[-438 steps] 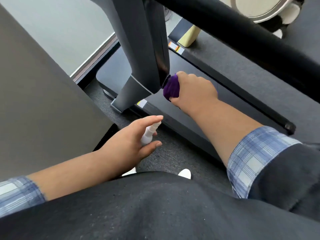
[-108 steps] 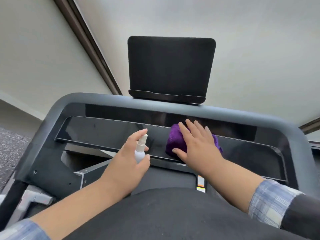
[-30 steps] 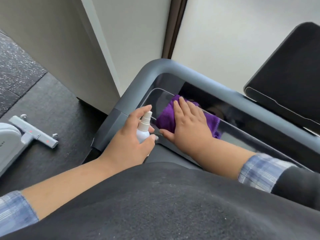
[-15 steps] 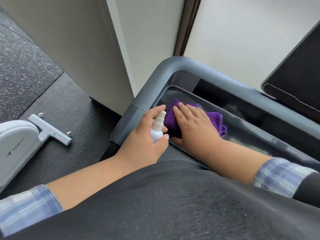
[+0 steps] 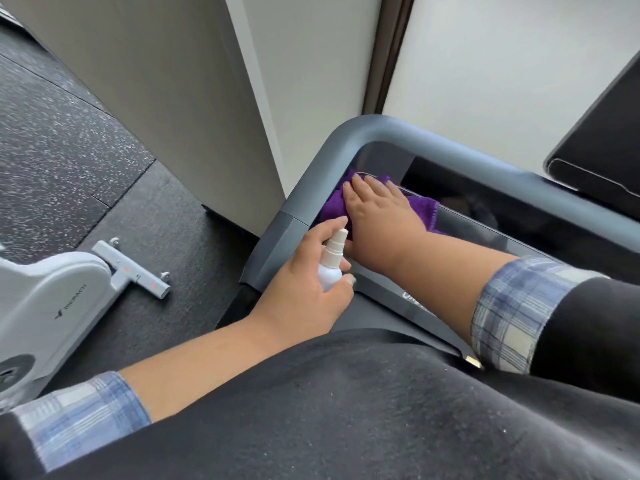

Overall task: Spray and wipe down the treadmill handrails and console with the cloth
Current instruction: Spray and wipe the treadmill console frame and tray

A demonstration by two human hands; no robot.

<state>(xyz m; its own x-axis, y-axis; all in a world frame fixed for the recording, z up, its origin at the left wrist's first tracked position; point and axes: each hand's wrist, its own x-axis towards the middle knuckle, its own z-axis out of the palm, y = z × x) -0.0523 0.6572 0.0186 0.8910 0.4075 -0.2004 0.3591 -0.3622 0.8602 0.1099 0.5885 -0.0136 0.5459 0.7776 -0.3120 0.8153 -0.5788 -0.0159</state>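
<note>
Cloth: the purple cloth point(image 5: 424, 211) lies on the glossy console point(image 5: 519, 244), pushed into its left end where the grey handrail point(image 5: 346, 140) bends.
Right hand: the right hand point(image 5: 379, 223) lies directly on the cloth, fingers straight, pressing it flat and grasping nothing.
Axis: the console's long axis runs from that corner toward the black screen point(image 5: 602, 161); judged from here, unwiped glass lies that way from the cloth.
Left hand: the left hand point(image 5: 304, 289), just short of the console, grips the white spray bottle point(image 5: 330, 263), nozzle toward the cloth.
Nearer hand: the right.
Change: half a second ago the cloth sat slightly short of the bend; now it is tucked against it.
</note>
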